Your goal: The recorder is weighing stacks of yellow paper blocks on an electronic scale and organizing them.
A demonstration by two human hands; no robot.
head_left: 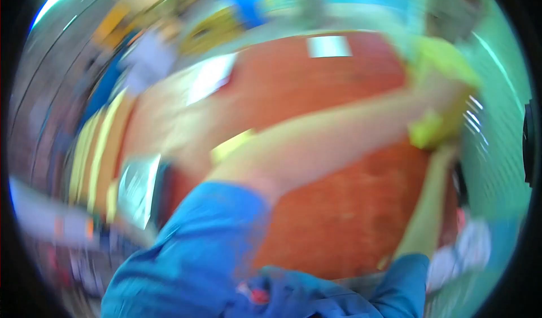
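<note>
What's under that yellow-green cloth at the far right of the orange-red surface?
Both hands meet at the yellow-green cloth, over the orange-red surface edge. The frame is badly blurred, and the cloth covers whatever lies beneath, so nothing more can be told.

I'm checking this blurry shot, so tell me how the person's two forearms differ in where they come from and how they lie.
The left forearm starts at lower centre and slants across the red surface toward the upper right; the right forearm rises almost straight up near the right edge. The left looks longer and thicker here. Both wear blue sleeves and meet at a yellow-green thing.

Red-brown table [339, 216] with white paper slip [328, 46]
</note>
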